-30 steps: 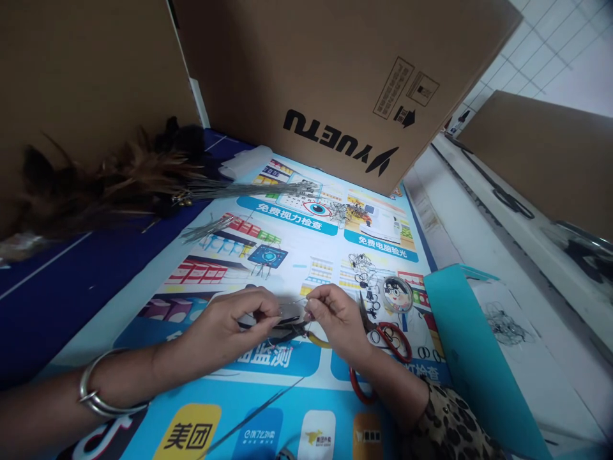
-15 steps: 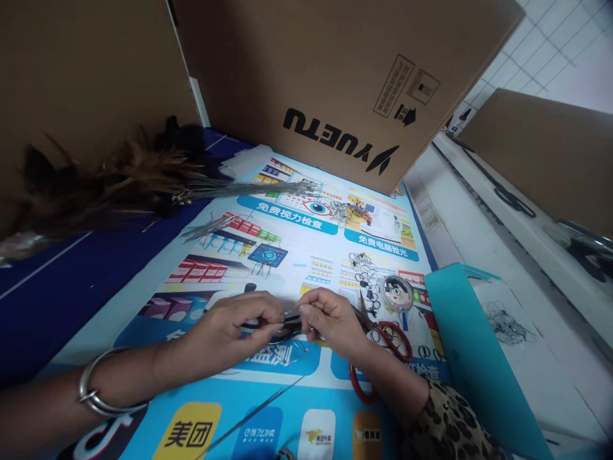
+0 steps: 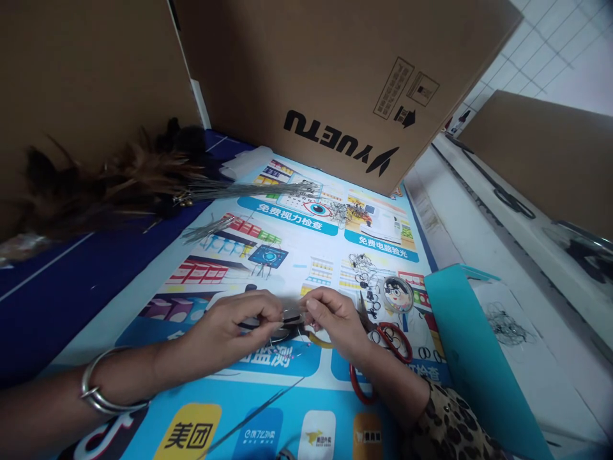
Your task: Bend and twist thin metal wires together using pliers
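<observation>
My left hand (image 3: pixel 251 319), wearing a silver bangle, pinches a small clear, shiny piece (image 3: pixel 291 313) between thumb and forefinger. Facing it, my right hand (image 3: pixel 335 319) has its fingers curled in a pinch near the other end of that piece. What its fingertips hold, if anything, is too small to tell. Under the hands lies a dark object with a yellow curved part (image 3: pixel 320 340), mostly hidden. Red-handled scissors (image 3: pixel 395 342) rest beside my right wrist, partly covered by the forearm. Thin dark wires (image 3: pixel 258 409) lie nearer to me.
Bundles of thin wire (image 3: pixel 253 189) and brown feathers (image 3: pixel 134 166) lie at the back left. Small black rings (image 3: pixel 371 287) and a round clear container (image 3: pixel 398 294) sit right. A cardboard box (image 3: pixel 335 76) stands behind; a teal box (image 3: pixel 479 358) stands right, beside tangled wire (image 3: pixel 507 322).
My right hand has shifted slightly right, away from my left fingertips. More of the clear piece and the yellow part below now shows. My left hand has barely moved.
</observation>
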`<state>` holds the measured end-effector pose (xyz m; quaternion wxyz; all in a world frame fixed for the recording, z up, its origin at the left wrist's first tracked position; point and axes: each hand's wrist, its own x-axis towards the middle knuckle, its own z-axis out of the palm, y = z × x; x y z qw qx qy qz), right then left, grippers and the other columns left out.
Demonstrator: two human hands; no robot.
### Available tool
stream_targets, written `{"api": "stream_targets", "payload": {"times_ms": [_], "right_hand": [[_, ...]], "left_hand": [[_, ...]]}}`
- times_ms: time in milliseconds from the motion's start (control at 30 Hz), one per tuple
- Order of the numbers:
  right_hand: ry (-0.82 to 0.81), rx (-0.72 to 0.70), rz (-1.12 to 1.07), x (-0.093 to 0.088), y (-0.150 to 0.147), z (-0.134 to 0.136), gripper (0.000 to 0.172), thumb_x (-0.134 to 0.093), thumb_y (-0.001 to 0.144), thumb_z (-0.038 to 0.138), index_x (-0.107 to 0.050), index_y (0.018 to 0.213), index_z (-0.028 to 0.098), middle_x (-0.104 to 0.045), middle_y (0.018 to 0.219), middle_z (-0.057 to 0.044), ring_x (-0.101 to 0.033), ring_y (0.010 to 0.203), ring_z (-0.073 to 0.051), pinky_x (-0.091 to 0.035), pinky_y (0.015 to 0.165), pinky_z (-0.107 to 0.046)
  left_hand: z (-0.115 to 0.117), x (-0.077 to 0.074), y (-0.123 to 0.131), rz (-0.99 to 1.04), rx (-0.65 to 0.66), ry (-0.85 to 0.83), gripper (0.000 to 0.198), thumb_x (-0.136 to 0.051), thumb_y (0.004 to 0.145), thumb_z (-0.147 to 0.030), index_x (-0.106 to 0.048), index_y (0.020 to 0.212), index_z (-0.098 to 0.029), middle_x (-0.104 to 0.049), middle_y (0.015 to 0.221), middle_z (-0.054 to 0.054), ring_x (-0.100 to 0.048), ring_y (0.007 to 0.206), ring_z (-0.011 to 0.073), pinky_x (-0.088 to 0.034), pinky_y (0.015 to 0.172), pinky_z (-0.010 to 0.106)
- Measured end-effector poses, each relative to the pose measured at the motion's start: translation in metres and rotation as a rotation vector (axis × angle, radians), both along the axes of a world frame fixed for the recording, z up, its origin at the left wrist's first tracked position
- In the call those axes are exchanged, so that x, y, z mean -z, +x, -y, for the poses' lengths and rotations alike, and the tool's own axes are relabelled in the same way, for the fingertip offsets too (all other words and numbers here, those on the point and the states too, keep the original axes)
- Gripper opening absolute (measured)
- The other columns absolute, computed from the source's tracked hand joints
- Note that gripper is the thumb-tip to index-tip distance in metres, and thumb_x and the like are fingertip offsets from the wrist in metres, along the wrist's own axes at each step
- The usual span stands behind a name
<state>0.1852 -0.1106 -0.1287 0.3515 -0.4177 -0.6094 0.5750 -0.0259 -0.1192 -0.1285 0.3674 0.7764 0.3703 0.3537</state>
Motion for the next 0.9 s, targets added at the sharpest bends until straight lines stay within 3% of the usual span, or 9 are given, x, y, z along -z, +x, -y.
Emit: {"api": "stream_targets", "payload": {"times_ms": [267, 567, 900], "right_hand": [[0.280, -0.014, 0.072, -0.004, -0.007, 0.002, 0.021, -0.060, 0.081, 0.037, -0.064, 0.087, 0.017, -0.057, 0.082, -0.004, -0.054, 0.065, -0.011, -0.047, 0.057, -0.022], [0.162, 0.017, 0.011, -0.001, -0.015, 0.006, 0.014, -0.062, 0.077, 0.027, -0.062, 0.088, 0.017, -0.055, 0.069, 0.001, -0.051, 0.060, -0.010, -0.044, 0.053, -0.021], [0.370, 0.068, 0.150, -0.001, -0.015, 0.007, 0.010, -0.059, 0.076, 0.020, -0.063, 0.085, 0.018, -0.057, 0.069, 0.000, -0.053, 0.060, -0.010, -0.044, 0.054, -0.022]], "left_hand": [[-0.001, 0.004, 0.000, 0.005, 0.020, -0.001, 0.013, -0.049, 0.083, -0.013, -0.057, 0.074, -0.016, -0.061, 0.073, 0.003, -0.056, 0.068, 0.0125, -0.044, 0.061, 0.023], [-0.001, 0.006, 0.001, 0.004, 0.065, -0.033, 0.012, -0.049, 0.085, -0.014, -0.057, 0.076, -0.016, -0.061, 0.075, 0.003, -0.057, 0.073, 0.0132, -0.044, 0.066, 0.024], [-0.001, 0.007, 0.001, 0.000, 0.067, -0.052, 0.012, -0.050, 0.084, -0.013, -0.057, 0.074, -0.016, -0.061, 0.074, 0.002, -0.057, 0.071, 0.0125, -0.043, 0.065, 0.023]]}}
